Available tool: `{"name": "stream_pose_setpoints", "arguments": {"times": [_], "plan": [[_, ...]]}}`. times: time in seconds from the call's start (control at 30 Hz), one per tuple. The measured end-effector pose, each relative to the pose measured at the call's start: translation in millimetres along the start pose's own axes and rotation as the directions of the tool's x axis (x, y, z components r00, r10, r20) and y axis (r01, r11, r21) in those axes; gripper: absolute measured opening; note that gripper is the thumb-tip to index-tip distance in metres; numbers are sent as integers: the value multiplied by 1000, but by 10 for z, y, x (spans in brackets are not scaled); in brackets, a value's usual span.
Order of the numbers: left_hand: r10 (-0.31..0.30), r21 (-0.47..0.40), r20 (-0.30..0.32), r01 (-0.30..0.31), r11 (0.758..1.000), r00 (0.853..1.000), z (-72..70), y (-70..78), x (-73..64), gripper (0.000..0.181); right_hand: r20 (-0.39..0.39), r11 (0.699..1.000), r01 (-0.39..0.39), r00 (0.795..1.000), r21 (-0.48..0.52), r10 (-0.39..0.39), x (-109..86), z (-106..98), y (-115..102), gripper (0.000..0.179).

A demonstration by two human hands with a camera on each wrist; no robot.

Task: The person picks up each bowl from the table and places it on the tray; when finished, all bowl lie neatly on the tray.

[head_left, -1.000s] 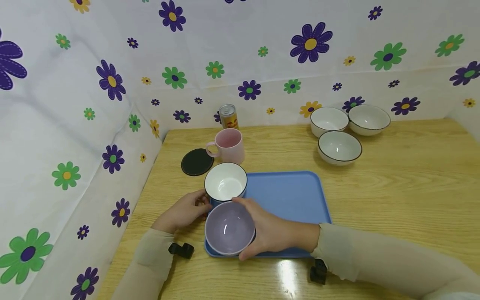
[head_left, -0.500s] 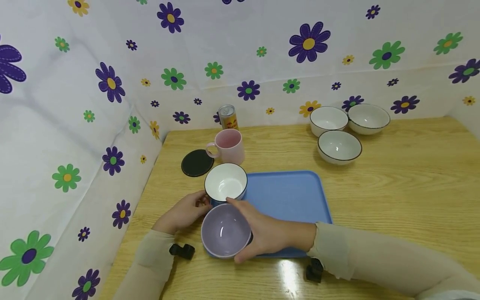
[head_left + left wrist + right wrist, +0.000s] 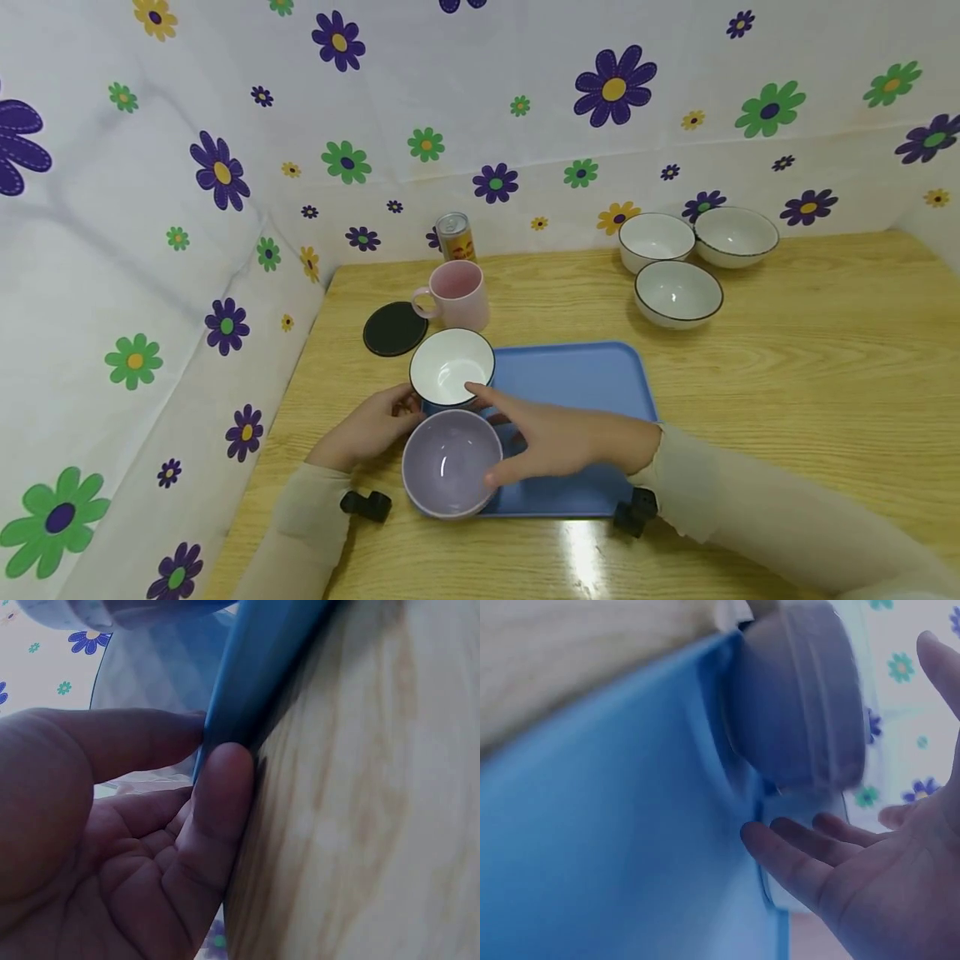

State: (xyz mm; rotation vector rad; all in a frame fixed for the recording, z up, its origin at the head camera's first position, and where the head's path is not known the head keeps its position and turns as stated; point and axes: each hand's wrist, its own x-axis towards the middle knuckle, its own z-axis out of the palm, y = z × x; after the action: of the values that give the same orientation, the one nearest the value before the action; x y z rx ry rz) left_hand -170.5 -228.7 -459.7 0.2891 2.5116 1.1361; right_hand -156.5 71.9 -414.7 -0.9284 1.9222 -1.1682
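Observation:
A purple bowl (image 3: 452, 463) sits at the near left corner of the blue tray (image 3: 573, 379). Right behind it stands a white bowl (image 3: 451, 365) with a dark rim, at the tray's far left corner. My left hand (image 3: 372, 425) pinches the tray's left edge; the left wrist view has the thumb (image 3: 142, 739) on one side and a fingertip (image 3: 223, 776) on the other. To the right of the purple bowl, my right hand (image 3: 551, 433) is spread over the tray with nothing in it. Its fingers (image 3: 791, 859) are stretched out apart from that bowl in the right wrist view.
Behind the white bowl stand a pink mug (image 3: 462, 298) and a drink can (image 3: 455, 237). A black round coaster (image 3: 395, 328) lies left of the mug. Three white bowls (image 3: 678, 292) are grouped at the back right, near the flowered cloth (image 3: 525, 75).
The purple bowl has shifted slightly left with my right hand, which has since let go and drawn back to the right. My left hand stays at the tray edge.

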Motion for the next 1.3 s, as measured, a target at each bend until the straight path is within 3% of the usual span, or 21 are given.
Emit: {"name": "stream_pose_setpoints", "arguments": {"times": [0.2,0.33,0.43,0.53,0.77,0.93,1.1,1.2,1.3], "plan": [[-21,-24,5,21,999,1000,-11,10,-3,18,-121,996,45,991,-72,-54,-194,-247,55,72],[-41,-34,7,42,999,999,-17,26,-10,17,-261,982,67,959,-178,-113,-349,-443,101,57],[-40,-24,9,40,999,999,-19,33,-13,17,-386,968,39,913,-246,-135,-474,-595,147,51],[-41,-10,8,41,999,999,-18,32,-15,17,-497,960,15,853,-278,-157,-603,-729,200,50],[-44,-17,-1,44,999,999,-23,58,-36,17,-652,940,-1,721,-342,-236,-830,-992,331,50],[-32,-27,3,32,999,999,-16,60,-41,17,-766,953,-121,626,-278,-144,-993,-1185,417,59],[-28,-20,1,28,999,1000,-3,31,-27,15,-845,947,-253,533,-199,-36,-1137,-1388,594,83],[-19,-23,-2,19,1000,1000,-2,25,-23,15,-863,954,-255,505,-157,-8,-1182,-1484,729,96],[-12,-29,-2,12,1000,1000,-4,25,-23,17,-866,963,-249,499,-108,32,-1207,-1544,851,105]]}}
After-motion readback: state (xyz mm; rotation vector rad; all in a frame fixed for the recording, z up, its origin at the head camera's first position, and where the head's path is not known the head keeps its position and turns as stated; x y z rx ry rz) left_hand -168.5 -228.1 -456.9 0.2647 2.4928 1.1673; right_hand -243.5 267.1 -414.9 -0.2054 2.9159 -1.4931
